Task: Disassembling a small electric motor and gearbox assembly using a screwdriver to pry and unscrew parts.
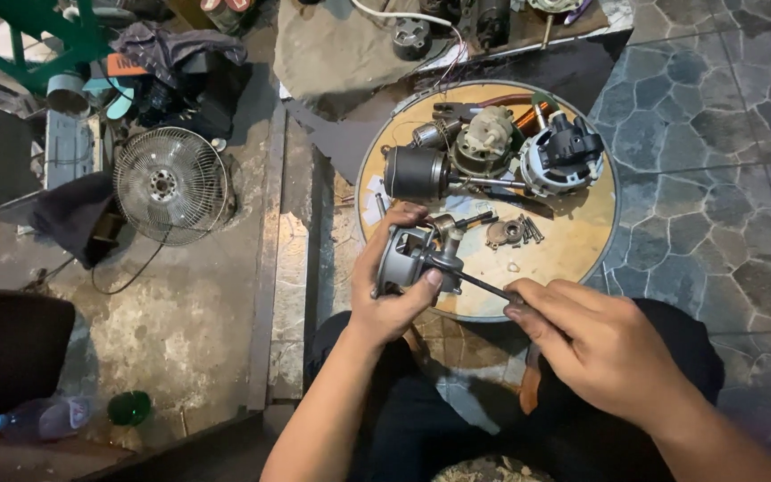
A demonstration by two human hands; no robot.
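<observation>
A round wooden tray [582, 234] lies on the stone-tile floor [716, 134]. On it: a dark cylindrical motor [414, 172], a beige gearbox [485, 141], a white housing with black cap [562, 157], and loose screws [530, 229]. A fan grille [170, 186] rests on the concrete, left of the tray. A plastic bottle [42, 418] and green cap [128, 408] lie at lower left.
</observation>
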